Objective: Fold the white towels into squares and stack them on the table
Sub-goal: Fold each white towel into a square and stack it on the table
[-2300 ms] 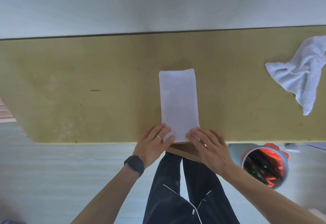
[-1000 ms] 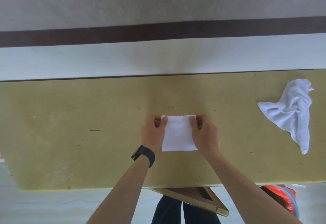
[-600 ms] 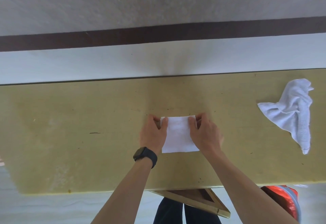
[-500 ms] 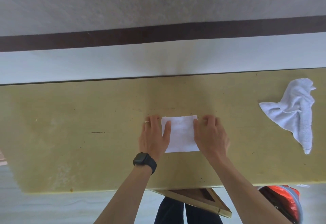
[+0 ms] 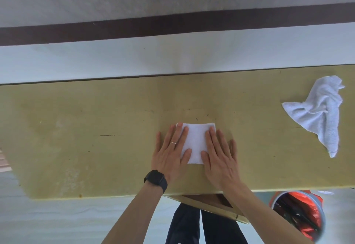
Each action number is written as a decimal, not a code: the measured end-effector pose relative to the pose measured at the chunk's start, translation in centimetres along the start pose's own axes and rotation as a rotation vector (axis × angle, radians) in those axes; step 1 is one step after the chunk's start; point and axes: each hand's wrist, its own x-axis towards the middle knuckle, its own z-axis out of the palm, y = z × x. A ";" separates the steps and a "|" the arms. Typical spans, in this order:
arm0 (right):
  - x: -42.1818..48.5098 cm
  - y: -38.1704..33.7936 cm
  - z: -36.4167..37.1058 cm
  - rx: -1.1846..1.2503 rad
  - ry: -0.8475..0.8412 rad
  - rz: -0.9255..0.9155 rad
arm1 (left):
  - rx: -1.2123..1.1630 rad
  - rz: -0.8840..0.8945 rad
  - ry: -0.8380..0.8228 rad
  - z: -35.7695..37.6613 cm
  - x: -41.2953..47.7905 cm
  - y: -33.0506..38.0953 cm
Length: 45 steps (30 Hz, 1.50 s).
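A white towel (image 5: 196, 142) folded into a small square lies flat in the middle of the yellow-green table (image 5: 96, 128). My left hand (image 5: 171, 153) rests flat on its left edge, fingers straight. My right hand (image 5: 219, 153) lies flat over its right edge in the same way. Both palms press down on the cloth and the table beside it. A second white towel (image 5: 317, 111) lies crumpled and unfolded at the table's far right.
The table's near edge runs just below my wrists, with a wooden frame piece (image 5: 211, 205) sticking out under it. A round bin (image 5: 299, 215) with red contents stands on the floor at the lower right. A white wall lies beyond the table's far edge.
The long strip was folded in half away from me into a square. My fingers then let go of its far corners and both hands flattened and slid back over its sides.
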 end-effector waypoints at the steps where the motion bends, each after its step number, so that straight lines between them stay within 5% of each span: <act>1: -0.9 -0.1 0.1 0.005 -0.003 0.001 | -0.007 0.003 -0.010 0.1 -0.7 0.2; 11: -7.5 -1.1 -0.1 0.143 0.093 0.060 | -0.167 -0.038 0.013 0.1 -7.8 3.2; 17: -4.9 -2.3 -3.0 0.195 -0.027 0.585 | -0.393 -0.694 -0.072 -3.1 -5.4 6.1; 22: -2.5 -3.5 -4.9 0.401 -0.157 0.753 | -0.460 -0.892 -0.200 -4.2 -3.3 6.5; 31: -1.7 -3.9 -7.2 0.545 -0.278 0.829 | -0.593 -0.931 -0.277 -5.1 -2.9 6.6; 37: -2.6 -2.8 -7.3 0.820 -0.305 0.800 | -1.017 -0.957 -0.253 -6.8 -3.9 4.8; 45: -3.2 -4.5 -14.8 0.915 -0.168 0.442 | -1.055 -0.652 -0.006 -15.5 -5.3 3.2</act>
